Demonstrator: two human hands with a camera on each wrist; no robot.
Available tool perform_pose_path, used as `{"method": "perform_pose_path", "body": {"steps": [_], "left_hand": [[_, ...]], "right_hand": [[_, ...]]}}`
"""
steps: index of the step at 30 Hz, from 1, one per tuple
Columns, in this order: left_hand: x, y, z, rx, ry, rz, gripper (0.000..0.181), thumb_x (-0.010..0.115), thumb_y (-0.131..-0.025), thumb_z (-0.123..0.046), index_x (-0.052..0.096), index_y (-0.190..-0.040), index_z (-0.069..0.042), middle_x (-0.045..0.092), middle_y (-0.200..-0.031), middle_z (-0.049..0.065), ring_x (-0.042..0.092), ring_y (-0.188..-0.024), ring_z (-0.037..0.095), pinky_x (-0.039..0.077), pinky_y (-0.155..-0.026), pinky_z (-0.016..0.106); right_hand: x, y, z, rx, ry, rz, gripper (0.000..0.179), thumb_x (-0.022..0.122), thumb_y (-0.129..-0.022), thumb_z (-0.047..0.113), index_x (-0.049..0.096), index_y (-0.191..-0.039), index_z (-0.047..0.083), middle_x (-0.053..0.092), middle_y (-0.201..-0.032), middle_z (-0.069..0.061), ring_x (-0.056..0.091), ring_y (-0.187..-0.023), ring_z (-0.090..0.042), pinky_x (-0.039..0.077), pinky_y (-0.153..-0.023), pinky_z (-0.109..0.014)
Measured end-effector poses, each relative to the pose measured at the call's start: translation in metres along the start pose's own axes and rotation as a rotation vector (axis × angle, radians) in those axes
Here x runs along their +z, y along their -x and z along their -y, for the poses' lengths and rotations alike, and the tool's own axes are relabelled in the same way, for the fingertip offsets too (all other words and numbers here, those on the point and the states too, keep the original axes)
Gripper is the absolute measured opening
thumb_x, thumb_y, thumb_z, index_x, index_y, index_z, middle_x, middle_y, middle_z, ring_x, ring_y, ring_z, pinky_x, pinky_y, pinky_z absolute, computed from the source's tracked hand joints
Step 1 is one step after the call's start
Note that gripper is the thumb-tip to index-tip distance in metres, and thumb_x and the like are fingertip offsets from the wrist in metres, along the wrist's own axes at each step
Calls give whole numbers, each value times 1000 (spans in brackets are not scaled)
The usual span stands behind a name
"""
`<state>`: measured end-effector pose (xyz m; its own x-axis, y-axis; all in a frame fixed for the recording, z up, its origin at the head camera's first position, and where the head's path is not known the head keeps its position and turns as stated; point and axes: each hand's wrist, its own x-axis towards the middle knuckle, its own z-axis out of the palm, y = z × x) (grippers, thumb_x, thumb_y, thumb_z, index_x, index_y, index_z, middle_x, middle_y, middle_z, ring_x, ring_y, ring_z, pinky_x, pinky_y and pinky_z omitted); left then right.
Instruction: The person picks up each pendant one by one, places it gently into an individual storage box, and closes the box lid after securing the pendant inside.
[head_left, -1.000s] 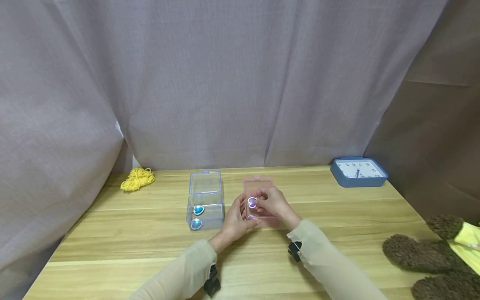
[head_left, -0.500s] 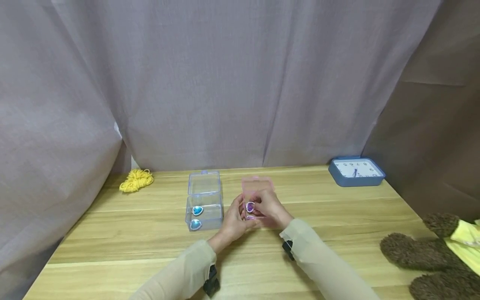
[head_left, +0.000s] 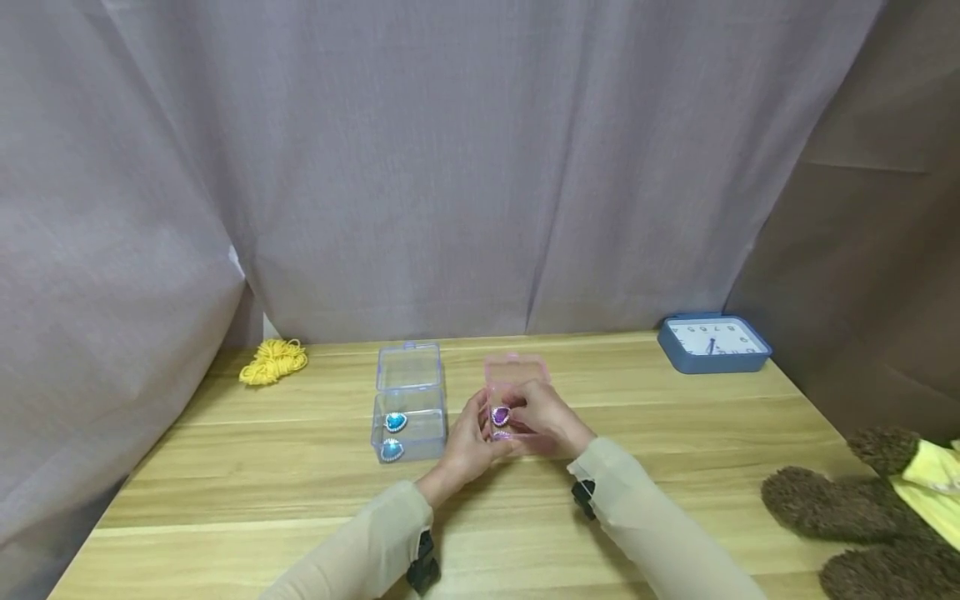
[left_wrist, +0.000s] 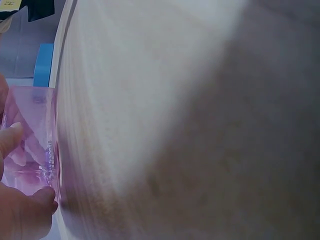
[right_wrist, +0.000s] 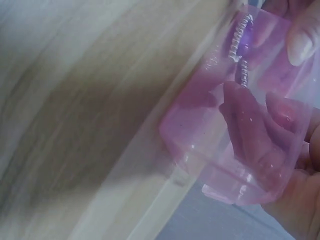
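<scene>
My left hand grips the left side of an open pink see-through box, its thumb along the near edge. Inside the box lies a purple heart-shaped gem with a pale beaded rim. A second purple gem sits nearer the front wall, partly hidden. The right hand reaches into the box with its fingertips beside the first gem. Through the pink wall in the right wrist view, its fingers stand apart, and one tip overlaps a gem; touching or not is unclear.
Left of the hands stands an open clear bluish box with two blue heart gems. A yellow cord bundle lies at the back left, a blue clock at the back right. A brown plush toy lies at the right edge.
The right hand has lowered the purple gem into the pink box, and its fingertips have drawn slightly right of it. My left hand has kept its grip on the box.
</scene>
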<state>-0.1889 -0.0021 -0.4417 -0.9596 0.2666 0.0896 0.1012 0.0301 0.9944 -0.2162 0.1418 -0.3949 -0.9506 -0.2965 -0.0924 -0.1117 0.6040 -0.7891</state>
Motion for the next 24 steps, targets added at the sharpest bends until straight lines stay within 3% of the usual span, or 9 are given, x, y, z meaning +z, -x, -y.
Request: {"method": "perform_pose_path", "body": {"steps": [11,16,19,24], "left_hand": [[1,0,-1,-2,-6,-5,91,72,-69,14,20,-143,10,34,-143,33,35,-133,41,35,-111,42],[1,3,0,-16,-38,-9,90,72,-69,14,21,-143,9,32,-144,31,35,-134,40,35,-110,41],[1,4,1,-23,-58,-12,89,71,-69,14,21,-143,9,33,-144,31,36,-133,40,37,-109,40],[1,1,0,-11,-64,-7,90,69,-69,15,20,-144,9,38,-141,30,40,-130,38,39,-108,38]], "right_hand": [[-8,3,1,-31,38,20,12,55,-86,-7,67,-88,-10,65,-78,-17,53,-67,-15,46,-59,-17],[-20,7,2,-56,122,-48,20,57,-87,-2,66,-103,-10,68,-99,-23,64,-85,-27,57,-78,-33],[-33,8,2,-9,43,-106,24,57,-89,1,63,-109,-11,67,-102,-25,66,-91,-32,59,-81,-36],[-58,8,-8,34,-238,-197,27,51,-93,-3,54,-112,-21,67,-89,-26,66,-68,-11,60,-67,-22]]}}
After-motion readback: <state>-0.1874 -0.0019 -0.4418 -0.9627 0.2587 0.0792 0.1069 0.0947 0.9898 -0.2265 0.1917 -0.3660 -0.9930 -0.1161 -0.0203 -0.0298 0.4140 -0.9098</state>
